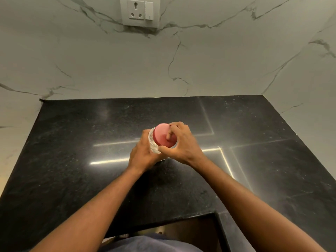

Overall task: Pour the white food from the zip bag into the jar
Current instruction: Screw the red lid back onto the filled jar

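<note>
1. A marble-veined wall fills the far half of the view and wraps round both sides; a white socket plate with a switch sits high on it, slightly left of centre.
2. A black speckled stone countertop spreads from the wall toward the near edge, with bright strip reflections crossing its middle. A notch is cut into its near edge, right of centre.
3. Two bare forearms reach in from the near edge and meet over the middle of the counter.
4. The left hand is wrapped around the near-left side of the jar's body, fingers curled closed against the clear wall. Most of the lower jar is hidden behind this hand.
5. The right hand comes over from the right and closes on the lid: the thumb presses the lid's near rim, one finger lies across its top, and the other fingers curl around its far-right edge.
6. The clear jar sits between both hands at the counter's centre, tilted so its top leans toward the far left. Whether its base touches the counter cannot be told.
7. The pink-red lid is on the jar's mouth, its flat round top facing up and slightly left, and only a narrow band of clear wall shows beside it.
</note>
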Available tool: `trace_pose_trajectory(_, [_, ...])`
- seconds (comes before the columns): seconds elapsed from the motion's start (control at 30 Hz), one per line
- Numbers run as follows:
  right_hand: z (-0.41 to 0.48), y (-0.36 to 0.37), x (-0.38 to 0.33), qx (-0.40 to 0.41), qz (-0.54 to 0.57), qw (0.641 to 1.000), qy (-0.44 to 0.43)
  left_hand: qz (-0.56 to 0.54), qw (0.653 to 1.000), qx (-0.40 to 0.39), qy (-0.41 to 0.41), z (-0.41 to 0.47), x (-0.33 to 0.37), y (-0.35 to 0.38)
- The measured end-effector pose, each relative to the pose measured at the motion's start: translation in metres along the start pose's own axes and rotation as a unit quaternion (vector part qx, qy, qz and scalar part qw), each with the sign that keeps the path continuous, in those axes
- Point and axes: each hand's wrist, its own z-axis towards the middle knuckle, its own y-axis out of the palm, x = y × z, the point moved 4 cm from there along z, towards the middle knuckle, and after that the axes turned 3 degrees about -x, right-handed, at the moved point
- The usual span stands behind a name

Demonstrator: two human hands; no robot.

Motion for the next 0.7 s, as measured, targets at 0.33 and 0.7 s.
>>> trace_pose_trajectory(0.33, [0.034,-0.007,-0.034,-0.201,-0.211,0.956,-0.038,-0.023,0.999,-0.023,-0.005,0.001,-0.007,0.000])
trace_pose_trajectory(0.7, [0.061,-0.012,-0.060,-0.167,-0.443,0.881,-0.004,-0.039,0.999,-0.030,-0.002,0.002,-0.008,-0.001])
